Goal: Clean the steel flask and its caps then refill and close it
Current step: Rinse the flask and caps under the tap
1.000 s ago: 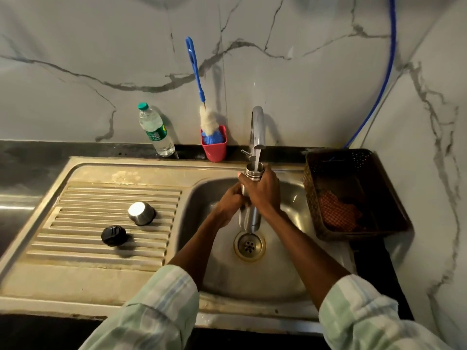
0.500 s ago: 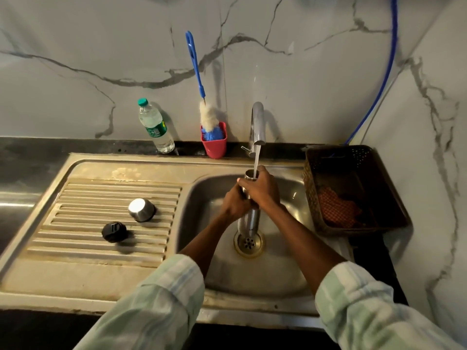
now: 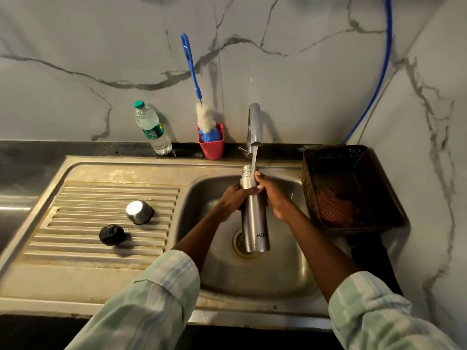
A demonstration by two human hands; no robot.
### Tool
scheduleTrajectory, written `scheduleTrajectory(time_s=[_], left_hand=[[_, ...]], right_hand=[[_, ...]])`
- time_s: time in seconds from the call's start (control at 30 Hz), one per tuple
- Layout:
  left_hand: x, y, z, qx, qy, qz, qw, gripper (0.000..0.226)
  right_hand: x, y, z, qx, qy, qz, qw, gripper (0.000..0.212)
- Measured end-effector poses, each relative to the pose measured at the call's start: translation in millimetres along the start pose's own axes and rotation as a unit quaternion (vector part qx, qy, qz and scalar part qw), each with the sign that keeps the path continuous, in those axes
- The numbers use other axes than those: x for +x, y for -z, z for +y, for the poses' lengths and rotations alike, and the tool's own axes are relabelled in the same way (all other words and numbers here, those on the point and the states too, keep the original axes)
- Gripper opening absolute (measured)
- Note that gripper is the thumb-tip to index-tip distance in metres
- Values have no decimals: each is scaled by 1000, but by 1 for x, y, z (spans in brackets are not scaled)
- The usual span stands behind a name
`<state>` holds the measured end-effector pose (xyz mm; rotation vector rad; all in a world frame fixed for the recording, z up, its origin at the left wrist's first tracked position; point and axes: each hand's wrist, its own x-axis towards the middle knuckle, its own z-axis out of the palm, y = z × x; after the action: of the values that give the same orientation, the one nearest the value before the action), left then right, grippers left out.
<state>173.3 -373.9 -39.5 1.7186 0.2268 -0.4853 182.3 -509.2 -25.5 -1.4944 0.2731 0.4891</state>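
Over the sink basin, the left hand and right hand both wrap the upright steel flask; keep its open mouth centred under the tap stream. The steel cap and black inner cap wait on the drainboard.

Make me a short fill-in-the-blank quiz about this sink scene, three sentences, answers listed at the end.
1. Both hands hold the steel flask upright under the running ____.
2. The steel cap and the black cap lie on the ribbed ____ beside the basin.
3. The bottle brush stands in a ____ cup by the wall.

Missing words: tap; drainboard; red
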Motion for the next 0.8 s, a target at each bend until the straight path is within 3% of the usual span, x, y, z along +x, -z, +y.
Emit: scheduleTrajectory(time_s=[0.13, 0.27, 0.37, 0.47, 0.57, 0.63, 0.73, 0.8], left_hand=[[2, -9, 4, -12, 24, -25, 999, 52], [6, -12, 5, -29, 58, -13, 998, 51], [10, -11, 1, -75, 109, 1, 991, 38], [13, -9, 1, -200, 181, -23, 963, 36], [21, -6, -2, -230, 292, -22, 928, 58], [26, -5, -4, -247, 323, -41, 913, 64], [28, -7, -10, -306, 354, -28, 883, 60], [28, -9, -18, -346, 378, -4, 859, 59]], right_hand=[[-7, 4, 14, 116, -56, -7, 992, 62], [-19, 7, 20, 145, -109, -15, 983, 62], [-22, 10, 19, 189, -100, -60, 975, 48], [-24, 6, 15, 269, -117, -80, 952, 37], [-21, -1, 14, 322, -145, -34, 935, 47], [-22, -6, 9, 311, -108, 15, 944, 48], [-25, -11, 3, 309, 15, 55, 949, 52], [-26, -16, 2, 198, 63, 59, 976, 58]])
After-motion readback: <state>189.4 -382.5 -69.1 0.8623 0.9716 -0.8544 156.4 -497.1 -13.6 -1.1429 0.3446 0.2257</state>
